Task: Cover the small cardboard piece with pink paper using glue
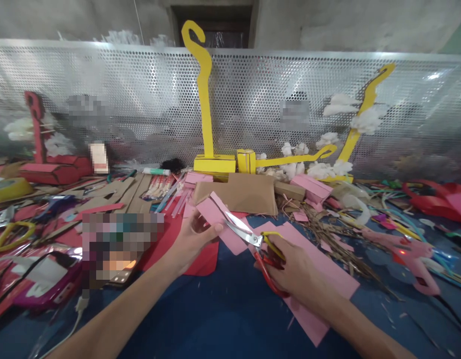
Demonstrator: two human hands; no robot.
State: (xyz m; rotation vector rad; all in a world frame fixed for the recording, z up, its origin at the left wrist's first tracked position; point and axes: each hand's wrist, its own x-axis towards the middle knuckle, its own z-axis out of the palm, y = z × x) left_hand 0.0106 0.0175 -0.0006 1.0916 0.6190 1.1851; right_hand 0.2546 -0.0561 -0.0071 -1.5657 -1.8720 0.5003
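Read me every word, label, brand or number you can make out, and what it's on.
No text is readable in this view.
White-and-green tube: any print is too small to read.
Scissors: no legible mark.
Held pink paper: no writing visible.
Pink glue gun: no legible label.

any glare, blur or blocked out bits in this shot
Head view: white glare on the perforated metal panel, towards the upper right; bright shine along the blades of the scissors; blocky pixelation hides patches on the panel and the table's left side; the outer edges look softer and stretched.
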